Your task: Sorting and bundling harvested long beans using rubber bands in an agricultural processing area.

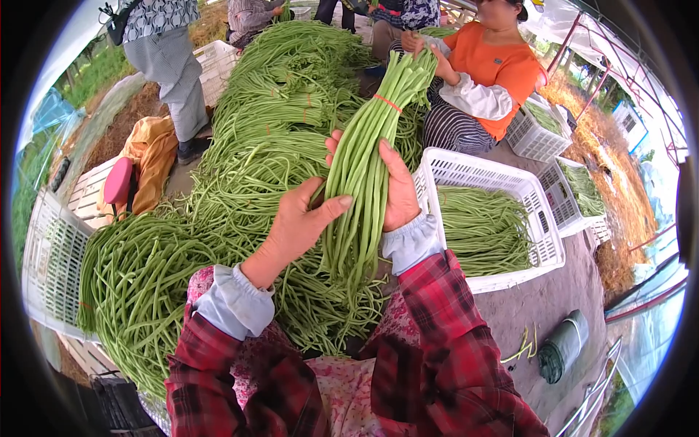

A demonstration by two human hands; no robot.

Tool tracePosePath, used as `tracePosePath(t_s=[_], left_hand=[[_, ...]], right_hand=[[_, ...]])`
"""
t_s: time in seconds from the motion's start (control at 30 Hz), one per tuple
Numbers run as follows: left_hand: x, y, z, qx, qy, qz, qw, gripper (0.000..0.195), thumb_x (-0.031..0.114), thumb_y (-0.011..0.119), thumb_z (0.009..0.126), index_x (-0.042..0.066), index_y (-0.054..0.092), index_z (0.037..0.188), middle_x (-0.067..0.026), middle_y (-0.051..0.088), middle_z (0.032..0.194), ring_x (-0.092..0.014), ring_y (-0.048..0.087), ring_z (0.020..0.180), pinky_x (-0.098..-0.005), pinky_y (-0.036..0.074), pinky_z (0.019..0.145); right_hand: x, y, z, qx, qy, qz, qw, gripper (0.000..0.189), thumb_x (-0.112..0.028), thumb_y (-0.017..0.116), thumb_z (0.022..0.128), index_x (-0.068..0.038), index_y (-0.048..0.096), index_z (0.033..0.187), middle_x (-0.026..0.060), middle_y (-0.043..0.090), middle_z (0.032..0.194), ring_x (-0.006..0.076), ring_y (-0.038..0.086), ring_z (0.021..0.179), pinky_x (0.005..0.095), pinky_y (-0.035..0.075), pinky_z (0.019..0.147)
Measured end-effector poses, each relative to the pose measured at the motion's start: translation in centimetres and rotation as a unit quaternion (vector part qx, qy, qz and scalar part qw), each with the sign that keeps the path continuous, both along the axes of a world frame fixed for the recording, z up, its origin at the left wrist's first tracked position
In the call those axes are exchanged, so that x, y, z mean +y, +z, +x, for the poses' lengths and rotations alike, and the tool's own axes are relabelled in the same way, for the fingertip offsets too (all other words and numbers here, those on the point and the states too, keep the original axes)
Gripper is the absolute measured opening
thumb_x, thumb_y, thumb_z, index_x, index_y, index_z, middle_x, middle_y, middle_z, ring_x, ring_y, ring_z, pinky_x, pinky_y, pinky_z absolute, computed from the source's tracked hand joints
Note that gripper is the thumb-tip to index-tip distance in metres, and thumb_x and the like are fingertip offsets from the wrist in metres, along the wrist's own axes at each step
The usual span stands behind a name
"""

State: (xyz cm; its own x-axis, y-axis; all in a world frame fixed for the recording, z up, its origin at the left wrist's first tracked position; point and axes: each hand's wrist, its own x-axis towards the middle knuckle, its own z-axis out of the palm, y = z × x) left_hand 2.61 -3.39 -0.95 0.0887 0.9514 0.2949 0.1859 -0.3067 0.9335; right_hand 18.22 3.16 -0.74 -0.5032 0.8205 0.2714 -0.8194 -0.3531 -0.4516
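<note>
Both hands hold a thick bundle of yardlong beans [363, 158] in front of me. A red elastic band [388, 103] circles it near its upper end, while the lower ends hang loose. My left hand [306, 218] grips the bundle from the left, with the thumb laid across the beans. My right hand [398, 191] supports it from the right, and some of its fingertips show past the far left side. Below and beyond the bundle spreads a large heap of yardlong beans [262, 164]. Several banded bunches lie on the heap's far part.
A white plastic crate [491, 287] at right holds beans. Beyond it, a person in an orange top [491, 71] handles beans; more crates [568, 202] stand farther right. At left are a bean-filled crate [46, 262] and a pink round pad [117, 181]. A green roll [562, 347] lies on the ground.
</note>
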Motion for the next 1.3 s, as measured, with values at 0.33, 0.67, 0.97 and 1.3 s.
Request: tracePosePath(t_s=[0.33, 0.67, 0.97, 1.3], left_hand=[[0.5, -0.4, -2.4, -0.001, -0.036, -0.079, 0.996, 0.030, 0.023, 0.067, 0.086, -0.002, 0.059, 0.101, 0.0020, 0.056, 0.083, -0.005, 0.051, 0.077, -0.0216, 0.043, 0.069], [-0.1, -0.5, -0.7, -0.076, -0.112, -0.075, 0.988, 0.046, 0.025, 0.073, 0.080, -0.004, 0.054, 0.111, -0.0065, 0.062, 0.095, -0.011, 0.058, 0.087, -0.0267, 0.048, 0.076], [-0.1, 0.8, -1.9, -0.178, -0.154, -0.190, 0.953, 0.041, 0.027, 0.067, 0.083, 0.001, 0.055, 0.113, -0.0033, 0.063, 0.083, -0.009, 0.060, 0.068, -0.0208, 0.048, 0.058], [-0.2, -0.1, -2.0, -0.202, -0.159, -0.221, 0.941, 0.038, 0.030, 0.064, 0.085, 0.003, 0.056, 0.111, 0.0003, 0.063, 0.081, -0.002, 0.053, 0.058, -0.0163, 0.032, 0.043]], right_hand=[[-0.9, 0.8, -0.3, 0.045, 0.053, -0.015, 0.997, 0.051, -0.035, 0.039, 0.097, 0.002, 0.038, 0.134, 0.0208, 0.046, 0.133, 0.0315, 0.043, 0.126, 0.0445, 0.040, 0.103], [-0.2, 0.7, -0.2, -0.058, 0.010, 0.036, 0.998, 0.052, -0.035, 0.041, 0.097, 0.004, 0.040, 0.131, 0.0196, 0.052, 0.127, 0.0291, 0.054, 0.112, 0.0426, 0.043, 0.099], [-0.5, 0.9, 0.6, 0.006, 0.107, -0.044, 0.993, 0.051, -0.038, 0.041, 0.097, -0.002, 0.041, 0.134, 0.0172, 0.049, 0.131, 0.0301, 0.050, 0.118, 0.0444, 0.043, 0.099], [-0.7, 0.6, 0.2, 0.001, 0.090, -0.024, 0.996, 0.044, -0.027, 0.046, 0.096, 0.001, 0.042, 0.130, 0.0194, 0.053, 0.124, 0.0297, 0.057, 0.109, 0.0432, 0.049, 0.092]])
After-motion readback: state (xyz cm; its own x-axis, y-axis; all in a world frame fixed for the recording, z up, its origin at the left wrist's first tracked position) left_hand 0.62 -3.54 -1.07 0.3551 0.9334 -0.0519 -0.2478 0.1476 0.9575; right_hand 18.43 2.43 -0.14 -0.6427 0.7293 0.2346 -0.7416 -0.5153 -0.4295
